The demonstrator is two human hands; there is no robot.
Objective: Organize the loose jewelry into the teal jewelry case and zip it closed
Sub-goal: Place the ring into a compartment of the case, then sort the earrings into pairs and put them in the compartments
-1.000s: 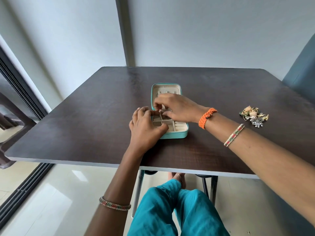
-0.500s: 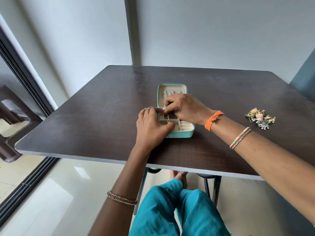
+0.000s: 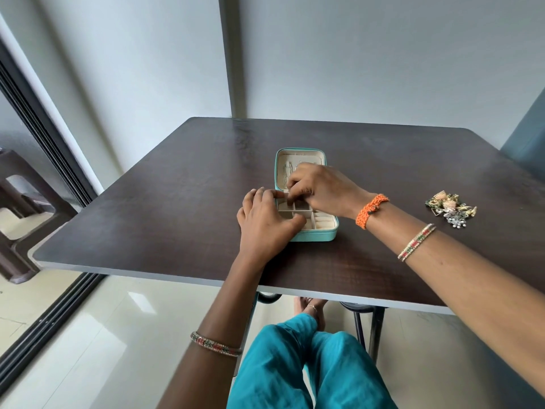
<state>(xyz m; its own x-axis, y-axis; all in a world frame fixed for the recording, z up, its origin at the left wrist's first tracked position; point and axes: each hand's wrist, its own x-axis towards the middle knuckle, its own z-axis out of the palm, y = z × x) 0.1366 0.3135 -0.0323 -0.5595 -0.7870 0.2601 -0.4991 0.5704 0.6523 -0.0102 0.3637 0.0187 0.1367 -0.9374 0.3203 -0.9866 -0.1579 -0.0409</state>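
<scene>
while teal case [image 3: 320, 234] lies open | left hand [image 3: 265, 222] grip clamped on its edge | right hand [image 3: 321, 190] grip — can't tell | loose jewelry [image 3: 449, 208] well apart

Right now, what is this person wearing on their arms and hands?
Both forearms are bare, no sleeves. The right wrist carries an orange braided band and a beaded red, green and gold bangle. The left forearm has a similar bangle.
</scene>
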